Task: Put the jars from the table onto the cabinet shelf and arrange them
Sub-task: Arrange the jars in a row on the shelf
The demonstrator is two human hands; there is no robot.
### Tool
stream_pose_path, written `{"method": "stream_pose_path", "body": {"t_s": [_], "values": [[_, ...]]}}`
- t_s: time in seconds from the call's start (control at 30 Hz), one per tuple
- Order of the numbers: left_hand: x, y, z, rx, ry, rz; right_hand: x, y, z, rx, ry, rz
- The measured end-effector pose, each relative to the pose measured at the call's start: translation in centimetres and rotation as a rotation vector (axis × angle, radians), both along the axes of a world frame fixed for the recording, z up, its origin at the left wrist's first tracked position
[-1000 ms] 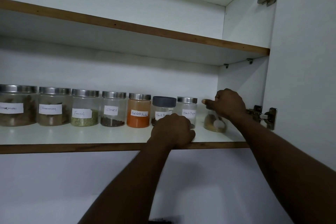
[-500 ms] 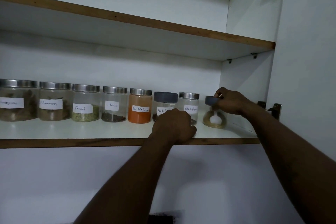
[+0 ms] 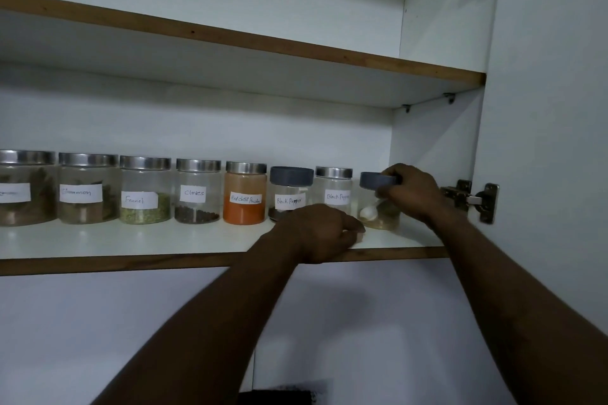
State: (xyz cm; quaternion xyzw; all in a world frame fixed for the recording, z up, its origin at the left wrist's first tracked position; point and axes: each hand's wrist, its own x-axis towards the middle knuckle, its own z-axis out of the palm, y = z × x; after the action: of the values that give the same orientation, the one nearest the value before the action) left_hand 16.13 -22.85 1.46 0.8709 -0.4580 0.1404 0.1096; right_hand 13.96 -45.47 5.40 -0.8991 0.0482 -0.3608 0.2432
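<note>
A row of labelled spice jars stands on the white cabinet shelf (image 3: 131, 240). From the left: two big steel-lidded jars, the Fennel jar (image 3: 144, 191), the Cloves jar (image 3: 197, 192), the orange red chilli powder jar (image 3: 245, 194), a grey-lidded black pepper jar (image 3: 291, 189) and a steel-lidded black pepper jar (image 3: 334, 189). At the right end stands a small grey-lidded jar (image 3: 376, 204) with a white spoon inside. My right hand (image 3: 413, 192) grips this jar at its lid and right side. My left hand (image 3: 320, 232) rests with curled fingers on the shelf's front edge, holding nothing.
An upper shelf (image 3: 263, 43) hangs close above the jars. The cabinet's right wall (image 3: 434, 148) stands just beyond the last jar. The open door (image 3: 552, 141) with its metal hinge (image 3: 470, 199) is on the right.
My right hand has slid from the top of the small jar to its right side, uncovering the grey lid. My left hand has stayed on the shelf edge.
</note>
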Motion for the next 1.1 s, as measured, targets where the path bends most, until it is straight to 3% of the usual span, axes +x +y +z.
{"method": "stream_pose_path", "body": {"t_s": [0.13, 0.23, 0.33, 0.5, 0.63, 0.8, 0.9, 1.0, 1.1], "values": [[0.0, -0.6, 0.2, 0.014, -0.030, 0.030, 1.1, 0.7, -3.3, -0.132, -0.310, -0.105], [-0.1, -2.1, -0.1, 0.008, -0.160, 0.049, 1.5, 0.4, -3.7, -0.021, -0.410, 0.009], [-0.5, -4.0, -0.5, 0.023, -0.250, 0.053, 1.7, -0.3, -3.7, 0.065, -0.387, 0.108], [-0.1, -5.0, -0.1, -0.026, -0.124, 0.084, 2.6, -0.5, -3.5, 0.200, -0.256, 0.133], [0.1, -5.5, -0.1, -0.032, -0.095, 0.080, 2.7, -0.7, -3.7, 0.236, -0.293, 0.108], [0.4, -5.4, -0.5, -0.074, -0.104, 0.073, 3.0, -1.0, -3.6, 0.477, -0.154, 0.291], [0.3, -5.3, -0.5, -0.089, -0.123, 0.084, 3.2, -1.3, -3.7, 0.460, -0.052, 0.282], [0.1, -5.2, -0.6, -0.151, -0.116, 0.089, 3.0, -0.9, -3.8, 0.409, -0.109, 0.188], [0.0, -5.0, -0.7, -0.220, -0.128, 0.087, 3.2, -0.8, -3.7, 0.485, -0.133, 0.243]]}}
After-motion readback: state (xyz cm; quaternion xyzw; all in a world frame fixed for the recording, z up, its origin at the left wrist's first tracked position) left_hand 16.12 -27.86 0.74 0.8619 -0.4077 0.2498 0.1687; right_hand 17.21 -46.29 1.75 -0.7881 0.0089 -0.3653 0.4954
